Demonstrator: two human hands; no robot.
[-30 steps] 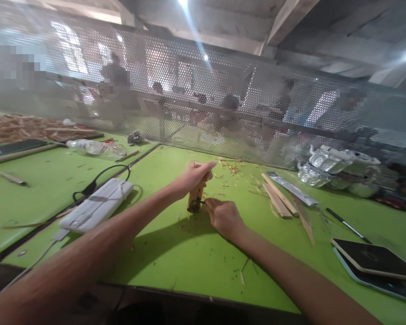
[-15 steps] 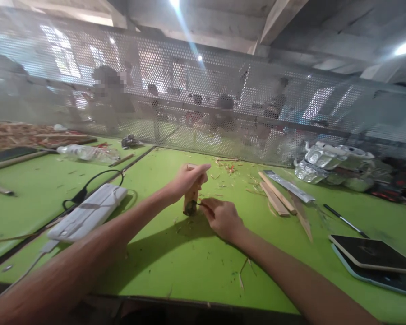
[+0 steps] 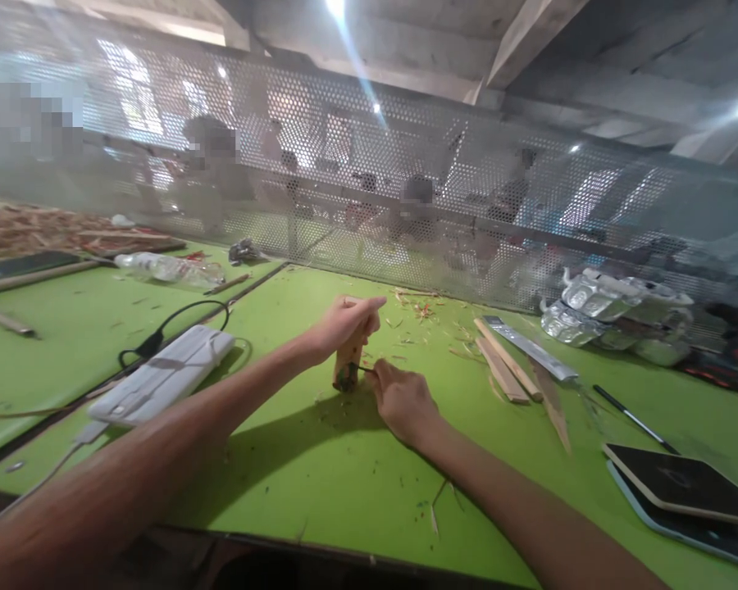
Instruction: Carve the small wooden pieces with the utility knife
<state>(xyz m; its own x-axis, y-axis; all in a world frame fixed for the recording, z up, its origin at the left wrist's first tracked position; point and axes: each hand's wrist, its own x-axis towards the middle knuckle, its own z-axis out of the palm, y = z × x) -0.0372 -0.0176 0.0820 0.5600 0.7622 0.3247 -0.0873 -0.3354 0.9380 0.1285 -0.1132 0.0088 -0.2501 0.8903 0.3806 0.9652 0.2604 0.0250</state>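
My left hand is closed around the upper part of a short wooden cylinder, which stands slightly tilted on the green table. Dark green patches mark the cylinder's lower end. Just to its right, my right hand is closed in a pinch on a thin dark tool. The tool's tip reaches the cylinder's side near the green patches; its handle is hidden in my fingers, so its exact kind does not show. Small shavings and green specks lie on the table around the cylinder.
At left lie a white power bank with cables and a plastic bottle. Wooden strips and a metal ruler are at right, with a pen and phones. A perforated screen stands behind; people are beyond it.
The view has shifted slightly, moving the surroundings a little. Both hands keep their hold, and the green patches on the cylinder's lower end show more clearly now.
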